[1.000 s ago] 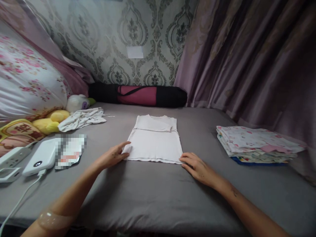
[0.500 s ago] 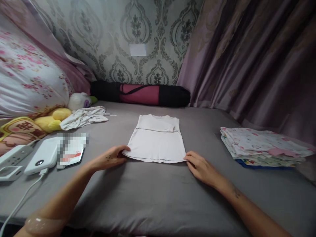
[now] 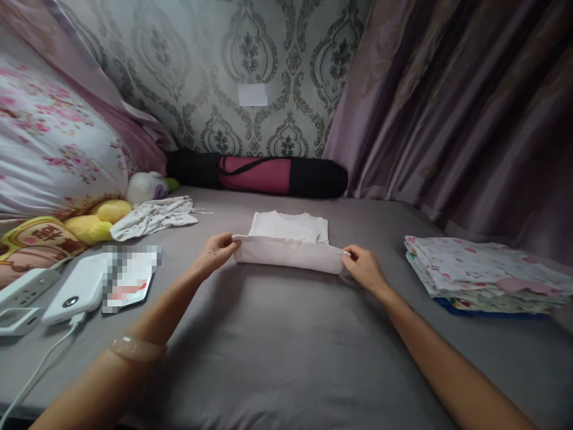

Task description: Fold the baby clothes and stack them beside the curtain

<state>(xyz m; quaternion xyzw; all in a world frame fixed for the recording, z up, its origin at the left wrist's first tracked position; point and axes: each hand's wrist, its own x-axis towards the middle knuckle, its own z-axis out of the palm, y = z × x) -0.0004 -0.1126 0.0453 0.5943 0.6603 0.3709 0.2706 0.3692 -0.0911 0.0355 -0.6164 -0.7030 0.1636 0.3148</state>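
Note:
A small white shirt point(image 3: 289, 255) lies on the grey bed sheet point(image 3: 286, 346), its lower part raised and doubled over toward the neck end. My left hand point(image 3: 218, 251) pinches the left end of the lifted hem. At the right end of that same hem, my right hand point(image 3: 362, 266) is closed on the fabric. The neck part of the shirt stays flat behind the fold.
Folded printed clothes point(image 3: 483, 269) are stacked at the right. At the left are a crumpled white cloth point(image 3: 154, 216), a phone point(image 3: 132, 280), a white power bank point(image 3: 78, 289) and plush toys point(image 3: 92, 226). A black and red bag point(image 3: 255, 173) lies by the wall.
Both hands have moved away from me, lifting the shirt's hem and folding it over the middle. The shirt's lower half was flat before.

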